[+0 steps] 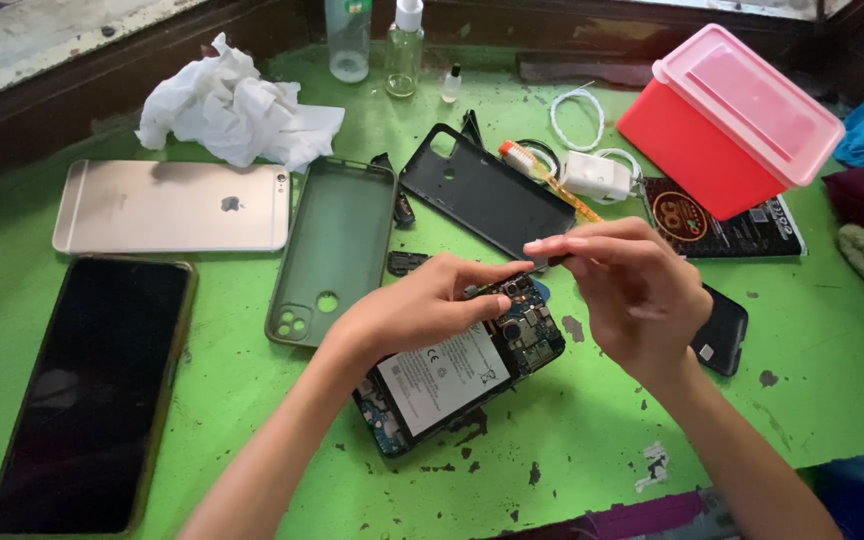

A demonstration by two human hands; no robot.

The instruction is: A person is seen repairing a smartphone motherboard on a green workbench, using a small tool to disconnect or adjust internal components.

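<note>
Opened phone (457, 375), battery exposed, lying at frame centre on green surface (252, 400), being steadied by left hand (422, 305). Small dark part (552, 262) being pinched by right hand (632, 290) fingers (552, 245) just above phone's upper end.

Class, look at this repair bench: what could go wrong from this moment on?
1. The left hand presses on the opened phone; its bare circuit board could get scratched or smudged.
2. The right hand pinches a small dark part above the green table; if dropped, it may vanish among clutter.
</note>
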